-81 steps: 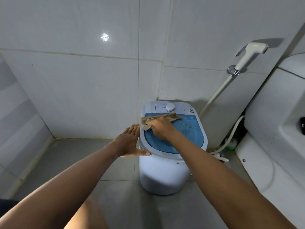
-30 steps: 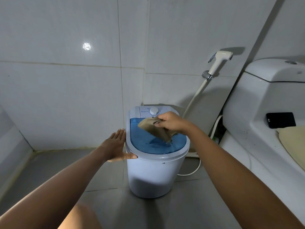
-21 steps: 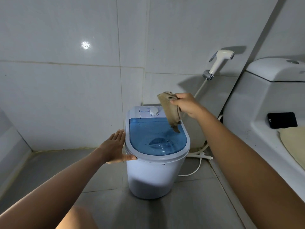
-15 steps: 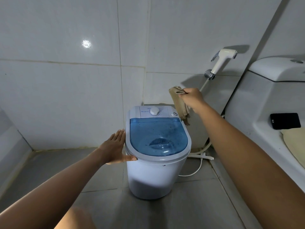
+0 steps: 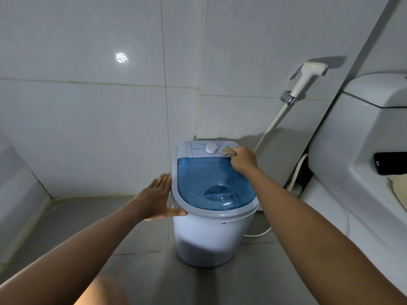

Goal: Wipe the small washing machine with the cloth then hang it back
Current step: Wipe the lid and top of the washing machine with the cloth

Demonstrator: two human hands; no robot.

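The small white washing machine (image 5: 211,238) stands on the floor against the tiled wall, with a blue see-through lid (image 5: 211,186) and a white dial (image 5: 211,148) on its back panel. My right hand (image 5: 243,159) grips a bunched tan cloth (image 5: 228,150) and presses it on the control panel just right of the dial. Most of the cloth is hidden under the hand. My left hand (image 5: 157,198) lies flat against the machine's left rim, fingers straight, thumb on the front edge.
A white toilet (image 5: 361,150) fills the right side, with a black phone (image 5: 389,163) and a pale cloth (image 5: 399,191) on it. A bidet sprayer (image 5: 308,74) hangs on the wall, its hose running down behind the machine. Grey tiled floor (image 5: 88,227) lies to the left.
My right hand lifted the cloth off the blue lid, swung it up and to the right, then brought it down onto the control panel beside the dial. My left hand stayed on the rim.
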